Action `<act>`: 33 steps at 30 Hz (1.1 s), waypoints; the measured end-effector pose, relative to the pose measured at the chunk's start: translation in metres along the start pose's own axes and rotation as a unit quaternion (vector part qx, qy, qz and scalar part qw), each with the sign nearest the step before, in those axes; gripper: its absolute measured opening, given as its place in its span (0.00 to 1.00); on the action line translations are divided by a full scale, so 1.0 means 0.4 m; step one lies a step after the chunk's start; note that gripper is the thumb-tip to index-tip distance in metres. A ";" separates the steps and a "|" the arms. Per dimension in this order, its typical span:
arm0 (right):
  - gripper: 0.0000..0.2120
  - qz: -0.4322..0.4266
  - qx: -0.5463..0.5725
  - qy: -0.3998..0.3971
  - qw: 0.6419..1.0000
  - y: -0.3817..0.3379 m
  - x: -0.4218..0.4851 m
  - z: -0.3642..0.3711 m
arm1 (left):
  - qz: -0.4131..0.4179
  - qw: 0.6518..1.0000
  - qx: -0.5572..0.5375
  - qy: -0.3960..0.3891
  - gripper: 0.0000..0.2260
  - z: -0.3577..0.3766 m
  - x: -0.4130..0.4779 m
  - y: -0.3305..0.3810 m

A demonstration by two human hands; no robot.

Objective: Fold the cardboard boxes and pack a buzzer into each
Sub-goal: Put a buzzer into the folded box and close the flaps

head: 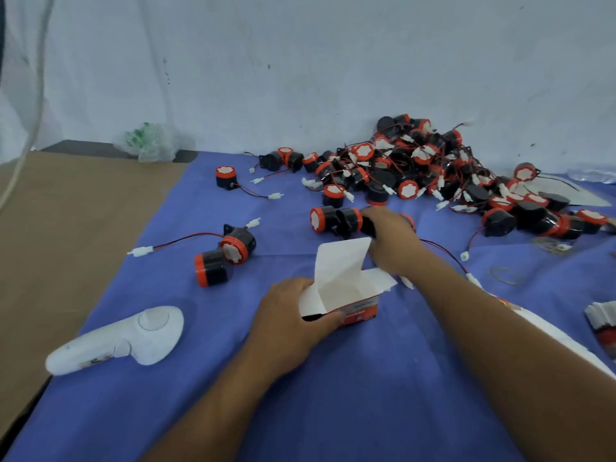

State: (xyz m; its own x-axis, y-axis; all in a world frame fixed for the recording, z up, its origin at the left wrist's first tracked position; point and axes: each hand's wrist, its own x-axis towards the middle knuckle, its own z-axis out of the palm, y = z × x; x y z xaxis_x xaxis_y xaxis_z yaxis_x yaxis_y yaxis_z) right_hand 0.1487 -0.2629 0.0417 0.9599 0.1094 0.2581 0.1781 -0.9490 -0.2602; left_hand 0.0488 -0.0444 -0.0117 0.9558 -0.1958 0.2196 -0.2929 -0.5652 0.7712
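Head view: our left hand [293, 315] grips the box [346, 290] by its near-left corner, thumb on the front wall, holding it upright on the blue cloth [366, 395] with its mouth facing up. The lid flap [343, 258] stands tall on the far side. Just beyond that flap and slightly to the right, our right hand [391, 236] curls its fingers around a black buzzer [366, 225] lying on its side, long axis roughly left to right. Its wire [443, 251] trails off to the right. We judge the right hand must lift the buzzer over the flap, or come round its right edge, and turn it to drop it in. The box's orange band [361, 311] carries print, but it is too blurred for us to read.
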 end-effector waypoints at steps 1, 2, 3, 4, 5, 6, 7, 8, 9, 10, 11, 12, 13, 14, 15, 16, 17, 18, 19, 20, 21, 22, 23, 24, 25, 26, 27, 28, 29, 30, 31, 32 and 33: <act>0.23 -0.019 -0.022 -0.041 0.999 -0.002 0.041 0.017 | 0.000 1.000 -0.004 0.003 0.23 0.000 0.000 -0.002; 0.33 -0.025 -0.046 -0.081 0.995 -0.001 0.079 0.033 | 0.000 1.000 -0.004 0.004 0.23 -0.001 0.001 -0.004; 0.39 -0.027 -0.069 -0.110 0.991 -0.005 0.110 0.045 | -0.002 1.000 -0.001 0.005 0.22 0.000 0.002 -0.007; 0.42 -0.027 -0.095 -0.126 0.987 -0.007 0.134 0.057 | -0.005 1.000 0.001 0.005 0.23 0.000 0.002 -0.009; 0.43 -0.021 -0.127 -0.131 0.983 -0.004 0.152 0.070 | -0.008 1.000 0.004 0.004 0.23 0.000 0.003 -0.010; 0.44 -0.012 -0.162 -0.121 0.979 -0.002 0.164 0.080 | -0.010 1.000 0.006 0.002 0.23 0.000 0.004 -0.012; 0.43 -0.001 -0.193 -0.106 0.975 0.001 0.168 0.087 | -0.009 1.000 0.009 -0.001 0.23 0.001 0.005 -0.013; 0.41 0.007 -0.218 -0.095 0.971 0.003 0.169 0.087 | -0.009 1.000 0.011 -0.005 0.24 0.000 0.007 -0.013; 0.38 0.011 -0.235 -0.093 0.967 0.003 0.166 0.083 | -0.009 1.000 0.011 -0.007 0.24 0.000 0.009 -0.011; 0.35 0.012 -0.245 -0.103 0.964 0.001 0.159 0.077 | -0.010 1.000 0.010 -0.007 0.24 -0.001 0.010 -0.010; 0.35 0.010 -0.239 -0.115 0.964 0.002 0.150 0.070 | -0.010 1.000 0.010 -0.005 0.24 -0.002 0.011 -0.009; 0.35 0.006 -0.212 -0.128 0.969 0.006 0.135 0.064 | -0.008 1.000 0.011 -0.006 0.24 -0.002 0.010 -0.009; 0.35 -0.002 -0.161 -0.132 0.978 0.015 0.116 0.057 | -0.002 1.000 0.016 -0.010 0.25 -0.002 0.009 -0.008; 0.32 -0.006 -0.092 -0.119 0.989 0.027 0.091 0.046 | 0.003 1.000 0.021 -0.015 0.25 -0.002 0.007 -0.007; 0.28 0.000 -0.003 -0.081 0.997 0.039 0.059 0.030 | 0.005 0.999 0.026 -0.021 0.25 -0.003 0.005 -0.006; 0.26 0.022 0.093 -0.022 0.995 0.049 0.026 0.008 | 0.004 0.999 0.028 -0.027 0.25 -0.004 0.004 -0.006; 0.24 0.054 0.198 0.044 0.978 0.054 -0.006 -0.022 | 0.003 0.999 0.026 -0.029 0.25 -0.005 0.004 -0.005; 0.24 0.084 0.315 0.104 0.940 0.056 -0.036 -0.058 | 0.003 0.999 0.025 -0.030 0.25 -0.005 0.004 -0.006; 0.24 0.098 0.436 0.142 0.883 0.058 -0.065 -0.095 | 0.004 0.999 0.027 -0.031 0.24 -0.004 0.004 -0.007; 0.25 0.098 0.535 0.158 0.824 0.059 -0.091 -0.131 | 0.005 0.999 0.031 -0.032 0.24 -0.002 0.006 -0.010; 0.26 0.088 0.597 0.155 0.782 0.057 -0.120 -0.167 | 0.005 0.999 0.036 -0.034 0.24 -0.001 0.006 -0.011; 0.25 0.070 0.626 0.139 0.764 0.052 -0.149 -0.200 | 0.005 0.999 0.040 -0.034 0.24 0.000 0.006 -0.012; 0.24 0.054 0.633 0.116 0.764 0.044 -0.175 -0.228 | 0.004 0.999 0.042 -0.034 0.24 0.001 0.007 -0.012; 0.23 0.050 0.624 0.091 0.775 0.035 -0.195 -0.246 | 0.003 0.999 0.042 -0.034 0.24 0.002 0.008 -0.012; 0.25 0.057 0.599 0.066 0.796 0.023 -0.208 -0.256 | 0.003 0.999 0.042 -0.035 0.24 0.001 0.011 -0.012; 0.28 0.069 0.566 0.044 0.820 0.011 -0.218 -0.260 | 0.002 0.999 0.040 -0.037 0.24 0.003 0.010 -0.012; 0.31 0.074 0.534 0.025 0.842 -0.005 -0.225 -0.261 | 0.001 0.999 0.036 -0.038 0.23 0.004 0.009 -0.012; 0.32 0.068 0.503 0.004 0.862 -0.024 -0.230 -0.257 | -0.001 0.999 0.031 -0.037 0.22 0.004 0.008 -0.012; 0.29 0.057 0.471 -0.024 0.880 -0.045 -0.234 -0.249 | -0.003 0.999 0.028 -0.035 0.22 0.004 0.007 -0.011; 0.25 0.050 0.440 -0.060 0.895 -0.064 -0.238 -0.236 | -0.004 0.999 0.027 -0.034 0.22 0.004 0.006 -0.009; 0.21 0.049 0.407 -0.097 0.907 -0.082 -0.240 -0.220 | -0.004 0.999 0.027 -0.033 0.22 0.004 0.005 -0.006; 0.15 0.052 0.370 -0.127 0.919 -0.096 -0.238 -0.200 | -0.005 0.999 0.029 -0.033 0.22 0.003 0.005 -0.004; 0.10 0.058 0.325 -0.150 0.932 -0.106 -0.234 -0.181 | -0.007 0.999 0.031 -0.033 0.23 0.004 0.006 -0.002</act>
State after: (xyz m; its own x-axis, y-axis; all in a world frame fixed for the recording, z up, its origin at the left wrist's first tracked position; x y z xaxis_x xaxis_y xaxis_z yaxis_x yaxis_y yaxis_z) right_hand 0.0355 -0.2542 0.0959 0.9808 0.1875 -0.0538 0.0690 -0.5913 -0.8035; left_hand 0.0513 -0.0456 -0.0126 0.9563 -0.2397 0.1675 -0.2833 -0.6166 0.7345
